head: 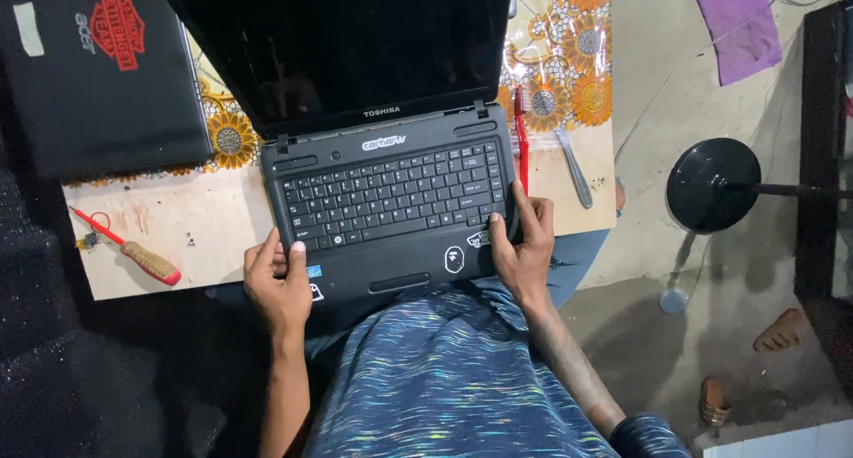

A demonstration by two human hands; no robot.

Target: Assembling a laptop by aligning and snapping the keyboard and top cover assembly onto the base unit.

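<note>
Nearest the camera, at six o'clock, the person's lap shows in blue streaked cloth [453, 378], with both forearms running up from it. The left hand [277, 285] grips the near left corner of the open black laptop [391, 200], thumb on the palm rest and fingers curled under the edge. The right hand [524, 245] clasps the near right corner the same way, thumb lying on top beside the keys and fingers wrapped round the side. The laptop sits at the middle, its front edge hanging off the worktop [204, 227] over the lap, its dark screen tilted back toward twelve o'clock. At nine o'clock a screwdriver with a red shaft and ribbed handle [133, 249] lies on the bare board, well apart from the laptop. Just beside the laptop's right edge, at two o'clock, lie a red toothbrush [522, 138] and a grey-handled tool [575, 169]. Farther off at ten o'clock rests a second, closed black laptop [98, 67] on a flowered cloth [569, 58]. At three o'clock a round black stand base [713, 184] sits on the floor.
</note>
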